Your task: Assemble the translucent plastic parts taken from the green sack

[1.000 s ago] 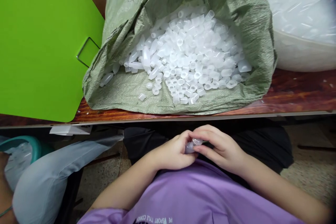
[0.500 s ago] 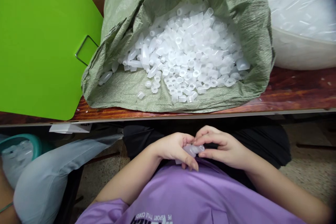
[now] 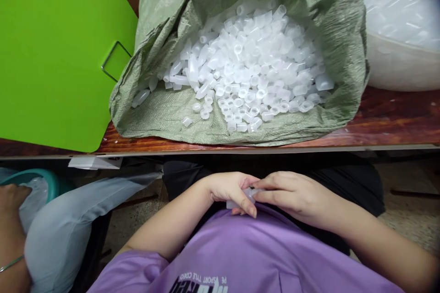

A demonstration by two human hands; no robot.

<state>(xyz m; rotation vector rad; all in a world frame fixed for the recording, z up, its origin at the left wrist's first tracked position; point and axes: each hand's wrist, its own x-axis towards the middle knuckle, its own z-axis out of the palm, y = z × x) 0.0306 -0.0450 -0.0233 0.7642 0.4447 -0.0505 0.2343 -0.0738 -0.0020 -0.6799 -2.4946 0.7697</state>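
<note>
My left hand is closed around a small translucent plastic bottle low in front of the purple shirt. Part of its pale body shows below the palm, near the thumb. From the other side my right hand closes its fingers over the narrow end of the bottle and covers most of it. Beyond both hands, a pile of similar whitish plastic pieces lies in the mouth of a green woven sack on the table.
A green board with a metal handle covers the table's left side. At the right stands a large bag of white pieces. Lower left, another person's hand reaches into a teal bucket, beside a knee in pale jeans.
My right hand has turned and flattened its fingers over the bottle's end, which showed more before. The other person's hand has come into the teal bucket. The view has shifted slightly.
</note>
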